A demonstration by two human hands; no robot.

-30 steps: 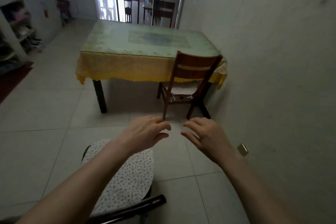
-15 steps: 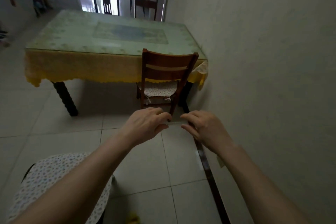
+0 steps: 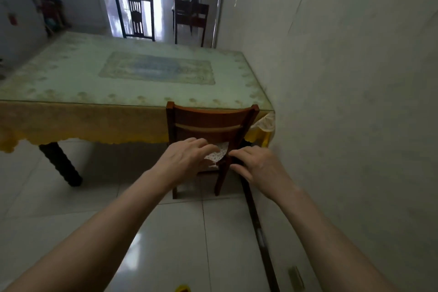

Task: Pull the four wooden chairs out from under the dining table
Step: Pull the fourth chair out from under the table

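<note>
A wooden chair [image 3: 211,117] with a patterned seat cushion [image 3: 216,154] stands tucked against the near right end of the dining table [image 3: 94,83], which has a glass top over a yellow cloth. My left hand [image 3: 183,161] and my right hand [image 3: 257,166] reach out in front of the chair's backrest, below its top rail, fingers apart and holding nothing. Two more wooden chairs, one dark [image 3: 135,15] and one brown [image 3: 190,19], stand beyond the table's far side, away from it.
A white wall [image 3: 343,102] runs close along the right, touching the table's right edge. A dark strip [image 3: 258,227] lies along the floor by the wall. A dark table leg [image 3: 61,165] stands at the left. Pale floor tiles [image 3: 189,244] lie below my arms.
I have come closer to the chair by the wall, which now fills more of the view. Both hands moved forward toward its backrest. The cushioned chair at lower left has left the view.
</note>
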